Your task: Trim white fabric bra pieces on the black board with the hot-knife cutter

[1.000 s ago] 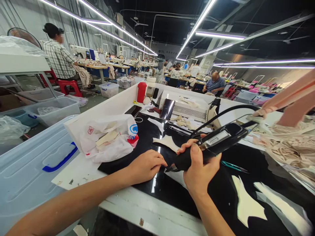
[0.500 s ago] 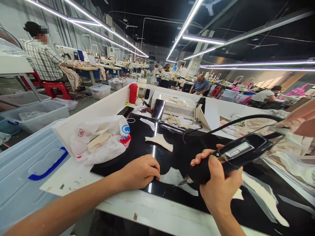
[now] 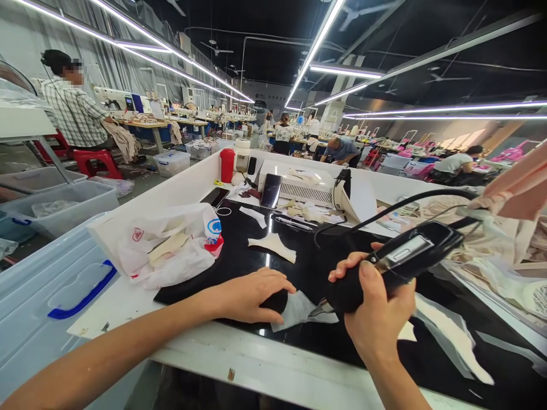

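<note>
My right hand (image 3: 378, 310) is wrapped round a black hand-held iron (image 3: 410, 250) with a silver plate on its side and a cable at the back. Its pointed metal tip rests on a small translucent white piece of cloth (image 3: 294, 310) near the front edge of the black work surface (image 3: 239, 228). At that piece's left end is my left hand (image 3: 256, 296), thumb and fingers apart, the fingertips touching the edge. Farther back lies a cream curved cut piece (image 3: 273, 246). To the right of my right hand, a long cream piece (image 3: 444, 324) lies on translucent sheeting.
On the left stands a white plastic bag (image 3: 171, 245) with cream scraps. Along the back are a red cup (image 3: 227, 165), a phone (image 3: 270, 191), a vented white box (image 3: 299, 188) and scraps. A black cable (image 3: 405, 202) arches on the right. Blue-handled lidded bin (image 3: 43, 341) at left; people sit beyond.
My left hand's fingers have spread and reach farther right over the cloth's left end. The cloth looks shifted and creased near the iron's tip. The view has moved slightly.
</note>
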`<state>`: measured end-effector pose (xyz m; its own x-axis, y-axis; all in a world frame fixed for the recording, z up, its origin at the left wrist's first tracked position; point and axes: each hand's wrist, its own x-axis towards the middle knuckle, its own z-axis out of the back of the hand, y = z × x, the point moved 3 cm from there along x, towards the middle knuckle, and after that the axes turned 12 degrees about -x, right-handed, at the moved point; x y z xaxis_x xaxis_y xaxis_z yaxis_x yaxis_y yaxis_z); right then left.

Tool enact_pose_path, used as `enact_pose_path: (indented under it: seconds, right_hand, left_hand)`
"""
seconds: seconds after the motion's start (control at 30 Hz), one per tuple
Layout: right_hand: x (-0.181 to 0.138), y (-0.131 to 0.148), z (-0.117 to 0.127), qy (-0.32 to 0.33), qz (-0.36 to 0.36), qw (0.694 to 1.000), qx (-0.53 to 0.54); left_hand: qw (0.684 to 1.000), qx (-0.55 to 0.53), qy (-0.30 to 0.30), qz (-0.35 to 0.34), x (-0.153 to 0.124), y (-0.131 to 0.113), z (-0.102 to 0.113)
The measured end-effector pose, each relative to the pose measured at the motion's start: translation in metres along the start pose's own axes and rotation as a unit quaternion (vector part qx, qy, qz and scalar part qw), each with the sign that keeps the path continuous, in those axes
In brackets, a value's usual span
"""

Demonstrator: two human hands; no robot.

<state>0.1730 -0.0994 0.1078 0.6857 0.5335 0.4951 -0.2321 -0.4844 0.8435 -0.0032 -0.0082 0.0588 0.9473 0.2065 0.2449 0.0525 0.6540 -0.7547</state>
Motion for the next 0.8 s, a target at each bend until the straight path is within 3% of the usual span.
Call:
enact_pose_path:
  seconds: [0.23, 0.53, 0.8]
  right_hand:
    - [-0.001, -0.003, -0.016, 0.020, -0.004, 1.000, 0.008]
    - [-0.001, -0.013, -0.033, 0.031, 0.000, 0.999, 0.023]
    - [0.000, -0.019, -0.034, 0.024, -0.004, 0.999, 0.037]
  left_hand:
    - [0.997, -0.027, 0.049, 0.054, 0.004, 0.005, -0.006]
    - [0.999, -0.031, 0.030, 0.027, 0.003, 0.014, -0.009]
    - [0.999, -0.024, 0.029, 0.029, 0.004, 0.014, -0.011]
